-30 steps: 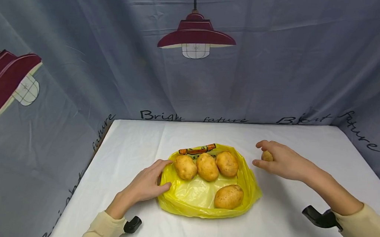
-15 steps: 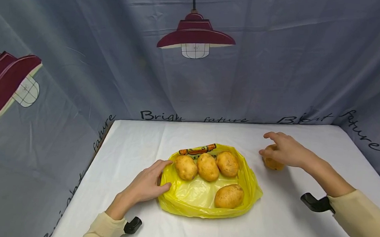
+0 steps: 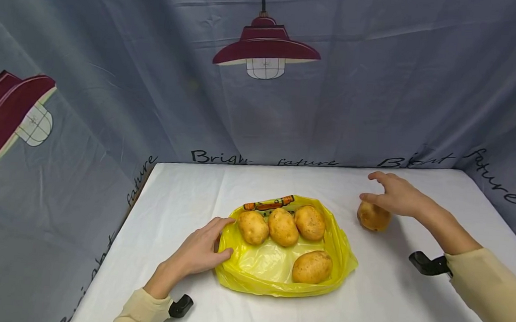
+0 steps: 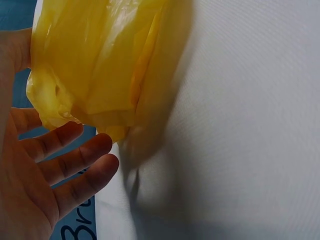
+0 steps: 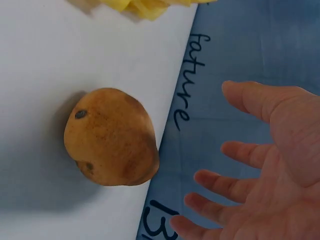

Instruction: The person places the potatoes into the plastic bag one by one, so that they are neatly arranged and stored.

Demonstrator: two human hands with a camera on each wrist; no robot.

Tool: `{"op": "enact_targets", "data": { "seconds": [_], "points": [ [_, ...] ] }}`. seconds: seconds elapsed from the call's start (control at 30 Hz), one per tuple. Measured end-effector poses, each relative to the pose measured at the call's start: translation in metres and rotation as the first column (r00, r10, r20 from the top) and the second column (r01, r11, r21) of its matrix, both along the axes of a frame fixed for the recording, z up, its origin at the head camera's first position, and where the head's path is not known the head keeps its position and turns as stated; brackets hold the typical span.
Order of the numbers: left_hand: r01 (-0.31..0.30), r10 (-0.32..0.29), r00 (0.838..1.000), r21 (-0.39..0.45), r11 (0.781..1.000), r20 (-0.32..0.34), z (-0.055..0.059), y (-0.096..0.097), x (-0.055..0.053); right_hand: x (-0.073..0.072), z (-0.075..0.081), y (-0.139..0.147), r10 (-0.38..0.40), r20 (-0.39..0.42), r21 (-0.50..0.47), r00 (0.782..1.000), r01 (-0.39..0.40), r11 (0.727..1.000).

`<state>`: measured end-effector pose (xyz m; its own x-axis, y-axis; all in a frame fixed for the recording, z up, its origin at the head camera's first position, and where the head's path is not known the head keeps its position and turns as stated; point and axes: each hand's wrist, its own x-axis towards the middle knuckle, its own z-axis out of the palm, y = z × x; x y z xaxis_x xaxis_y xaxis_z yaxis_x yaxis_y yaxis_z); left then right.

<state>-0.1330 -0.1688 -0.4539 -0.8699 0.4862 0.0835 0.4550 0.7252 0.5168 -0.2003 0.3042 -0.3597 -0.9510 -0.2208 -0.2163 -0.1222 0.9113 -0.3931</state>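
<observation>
A yellow plastic bag [image 3: 275, 286] lies spread with its mouth upward on the white table. Inside are several potatoes [image 3: 253, 227], three in a row at the far side and one potato [image 3: 312, 267] near the front. My left hand [image 3: 198, 247] holds the bag's left rim, thumb and index finger hooked over it; in the left wrist view the other fingers [image 4: 82, 185] stretch loosely below the bag [image 4: 95, 65]. Right of the bag sits a single potato [image 3: 373, 217], seen whole in the right wrist view. My right hand [image 3: 401, 195] hovers just beyond it, fingers spread and holding nothing.
White cloth covers the table [image 3: 178, 190]. A grey curtain [image 3: 357, 113] printed with lamps and lettering hangs behind it and at the sides. Both wrists carry black camera mounts [image 3: 429, 264].
My right hand has let go of the single potato and drawn back toward the far right, leaving it on the table. The left hand and the bag stay in place.
</observation>
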Motion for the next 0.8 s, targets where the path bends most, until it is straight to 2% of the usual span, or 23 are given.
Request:
{"op": "enact_targets", "data": {
  "seconds": [0.4, 0.53, 0.63, 0.8],
  "points": [
    [-0.005, 0.005, 1.000, -0.001, 1.000, 0.018, 0.001, 0.001, 0.001, -0.005, -0.011, 0.012, -0.029, 0.042, 0.021, 0.999, 0.028, 0.999],
    [-0.005, 0.005, 1.000, -0.003, 1.000, 0.014, 0.001, 0.001, 0.001, -0.006, -0.015, 0.016, -0.077, 0.117, -0.004, 0.990, 0.078, 0.997],
    [-0.005, 0.005, 1.000, -0.002, 1.000, 0.016, 0.001, 0.001, 0.001, -0.005, -0.018, 0.020, -0.123, 0.237, -0.066, 0.964, 0.143, 0.988],
    [-0.005, 0.005, 1.000, 0.003, 1.000, 0.018, 0.000, 0.000, 0.001, -0.004, -0.025, 0.027, -0.159, 0.420, -0.169, 0.894, 0.249, 0.954]
  ]
}}
